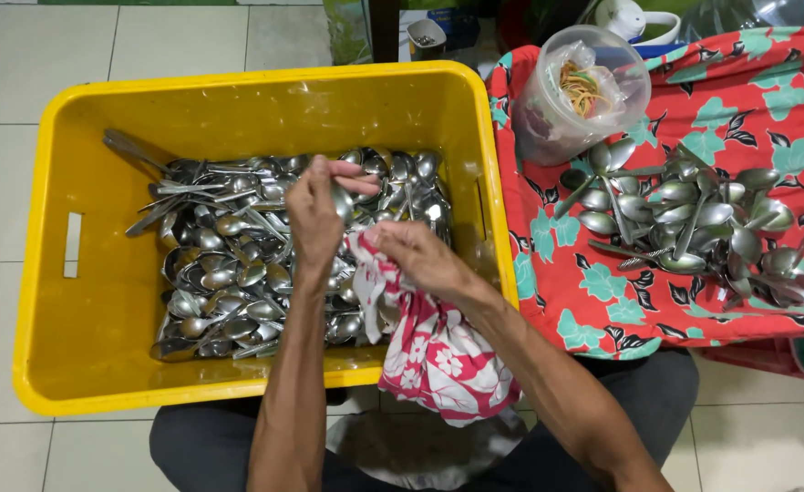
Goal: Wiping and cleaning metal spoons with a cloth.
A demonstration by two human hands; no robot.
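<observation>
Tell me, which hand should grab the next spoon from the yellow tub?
Probably the left hand: it hovers right over the spoons in the tub, while the right hand grips the cloth.

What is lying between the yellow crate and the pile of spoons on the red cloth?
In the head view, between the yellow crate and the pile of spoons, only bare red floral cloth shows; a clear plastic tub stands further back.

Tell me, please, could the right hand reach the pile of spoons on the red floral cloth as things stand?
Probably yes: the right hand grips a red-and-white rag over the yellow crate, and nothing stands between it and the pile of spoons; only the crate's rim lies across the way.
</observation>
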